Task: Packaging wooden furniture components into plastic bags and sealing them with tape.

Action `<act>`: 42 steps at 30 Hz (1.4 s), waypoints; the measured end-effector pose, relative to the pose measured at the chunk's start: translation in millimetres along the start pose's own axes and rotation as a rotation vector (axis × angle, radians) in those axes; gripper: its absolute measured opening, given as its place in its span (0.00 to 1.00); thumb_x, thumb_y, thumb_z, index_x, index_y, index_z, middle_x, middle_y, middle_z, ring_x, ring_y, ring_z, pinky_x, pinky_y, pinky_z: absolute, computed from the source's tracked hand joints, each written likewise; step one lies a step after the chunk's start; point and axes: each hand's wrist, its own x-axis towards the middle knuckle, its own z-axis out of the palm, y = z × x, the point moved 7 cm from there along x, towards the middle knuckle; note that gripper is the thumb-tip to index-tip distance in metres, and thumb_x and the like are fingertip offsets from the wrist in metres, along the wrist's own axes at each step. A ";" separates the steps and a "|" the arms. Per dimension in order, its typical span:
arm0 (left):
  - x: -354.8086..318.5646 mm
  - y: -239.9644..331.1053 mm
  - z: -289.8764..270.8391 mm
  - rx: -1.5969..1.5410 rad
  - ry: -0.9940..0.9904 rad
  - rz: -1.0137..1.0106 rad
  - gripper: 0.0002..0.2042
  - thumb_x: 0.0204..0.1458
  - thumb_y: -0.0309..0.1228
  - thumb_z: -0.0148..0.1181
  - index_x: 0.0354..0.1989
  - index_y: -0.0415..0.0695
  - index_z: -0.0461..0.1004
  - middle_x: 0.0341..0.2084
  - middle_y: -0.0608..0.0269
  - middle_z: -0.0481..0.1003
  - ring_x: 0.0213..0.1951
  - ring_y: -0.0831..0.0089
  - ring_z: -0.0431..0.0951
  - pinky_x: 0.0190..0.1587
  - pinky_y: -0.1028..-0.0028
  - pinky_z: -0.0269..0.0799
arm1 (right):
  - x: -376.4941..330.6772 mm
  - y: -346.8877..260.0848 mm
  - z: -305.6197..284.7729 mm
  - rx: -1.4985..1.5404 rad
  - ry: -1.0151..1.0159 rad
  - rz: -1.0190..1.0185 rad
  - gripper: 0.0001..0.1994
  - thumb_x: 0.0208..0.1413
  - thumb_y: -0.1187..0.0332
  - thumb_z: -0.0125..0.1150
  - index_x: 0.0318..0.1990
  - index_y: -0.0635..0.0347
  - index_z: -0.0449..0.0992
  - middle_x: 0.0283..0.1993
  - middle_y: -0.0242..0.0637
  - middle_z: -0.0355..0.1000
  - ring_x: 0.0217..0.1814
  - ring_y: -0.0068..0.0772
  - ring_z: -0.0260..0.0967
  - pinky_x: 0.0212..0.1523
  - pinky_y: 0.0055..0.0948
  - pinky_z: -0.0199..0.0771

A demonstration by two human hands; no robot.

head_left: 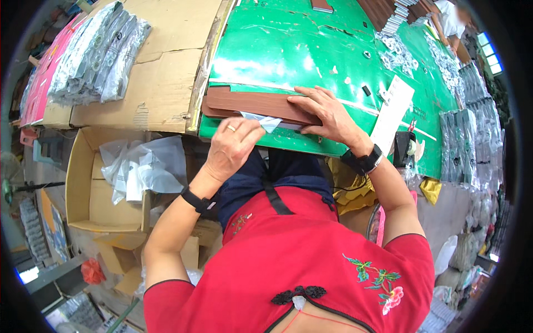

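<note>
Brown wood-grain strips (pixel 255 104) lie along the near edge of the green table, one partly over another. My left hand (pixel 236 141) is closed at their front edge, its fingers pinched on a small pale-blue piece of film or paper (pixel 267 122) that sticks out against the strips. My right hand (pixel 327 116) rests on the right end of the strips, fingers spread over the top and the thumb at the near edge. What lies under the left fingertips is hidden.
Bagged grey parts (pixel 105 55) are stacked on cardboard (pixel 166 89) at the left. An open carton (pixel 83 183) with plastic bags stands below. A white strip (pixel 392 108), a black tape dispenser (pixel 404 149) and more bagged parts (pixel 459 147) are at the right. Another person (pixel 448 22) is at far right.
</note>
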 end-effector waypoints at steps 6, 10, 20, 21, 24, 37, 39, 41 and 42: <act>44.4 -22.9 -13.9 0.030 -0.020 -0.108 0.33 0.45 0.34 0.71 0.63 0.51 0.69 0.54 0.63 0.74 0.56 0.60 0.74 0.63 0.57 0.62 | 1.7 0.8 2.8 0.023 -0.003 0.028 0.41 0.41 0.64 0.77 0.67 0.48 0.67 0.62 0.42 0.70 0.67 0.45 0.66 0.72 0.51 0.56; 37.2 -42.1 16.4 0.154 -0.213 -0.108 0.44 0.41 0.28 0.72 0.72 0.53 0.61 0.55 0.60 0.74 0.60 0.60 0.72 0.70 0.52 0.55 | 5.8 -1.2 7.8 0.012 0.001 -0.022 0.42 0.41 0.66 0.77 0.69 0.47 0.65 0.60 0.42 0.71 0.67 0.45 0.66 0.72 0.53 0.57; 29.1 -47.1 24.2 0.119 -0.241 -0.203 0.40 0.41 0.28 0.73 0.68 0.53 0.66 0.54 0.61 0.75 0.59 0.62 0.73 0.67 0.56 0.60 | 10.3 -7.2 0.5 0.010 -0.018 0.018 0.43 0.38 0.69 0.76 0.68 0.50 0.66 0.53 0.42 0.71 0.57 0.48 0.68 0.69 0.48 0.60; 26.7 -40.8 10.3 0.002 -0.153 -0.194 0.41 0.45 0.32 0.72 0.71 0.53 0.62 0.59 0.59 0.73 0.64 0.60 0.70 0.70 0.54 0.57 | 11.8 -8.1 0.9 0.021 -0.019 -0.006 0.43 0.38 0.69 0.76 0.68 0.50 0.66 0.53 0.42 0.71 0.57 0.48 0.68 0.69 0.48 0.60; 7.7 -59.6 -36.7 0.052 0.020 -0.326 0.35 0.49 0.37 0.70 0.68 0.49 0.67 0.60 0.57 0.73 0.64 0.56 0.70 0.68 0.56 0.60 | 10.3 -5.7 1.0 0.014 0.009 0.025 0.42 0.36 0.72 0.74 0.67 0.52 0.68 0.53 0.42 0.72 0.59 0.48 0.68 0.64 0.44 0.62; -162.5 -188.2 -133.7 -0.010 0.214 -0.997 0.20 0.57 0.28 0.65 0.59 0.39 0.75 0.53 0.52 0.78 0.53 0.58 0.78 0.58 0.64 0.71 | -6.5 -8.4 -26.4 -0.158 0.269 0.250 0.39 0.45 0.61 0.76 0.67 0.51 0.68 0.66 0.41 0.68 0.70 0.48 0.63 0.74 0.58 0.50; -130.7 -167.5 -108.6 -0.083 0.266 -0.841 0.19 0.59 0.27 0.61 0.59 0.40 0.75 0.52 0.52 0.78 0.52 0.57 0.78 0.58 0.63 0.71 | -24.1 -17.6 -45.4 0.009 0.490 0.264 0.31 0.50 0.64 0.73 0.63 0.53 0.73 0.64 0.43 0.71 0.67 0.49 0.66 0.69 0.49 0.62; -86.1 -126.2 -92.8 0.006 0.118 -0.752 0.19 0.61 0.26 0.59 0.62 0.38 0.73 0.54 0.57 0.77 0.53 0.66 0.77 0.59 0.65 0.70 | -49.7 -20.2 -48.0 0.037 0.568 0.349 0.27 0.52 0.68 0.72 0.61 0.55 0.75 0.59 0.43 0.74 0.61 0.47 0.71 0.60 0.41 0.70; -67.7 -111.0 -76.5 -0.032 0.089 -0.719 0.18 0.62 0.24 0.58 0.61 0.39 0.74 0.54 0.56 0.77 0.53 0.64 0.77 0.58 0.65 0.70 | -67.7 -19.4 -46.8 -0.014 0.591 0.386 0.24 0.53 0.73 0.69 0.59 0.57 0.76 0.56 0.43 0.75 0.53 0.45 0.74 0.53 0.39 0.74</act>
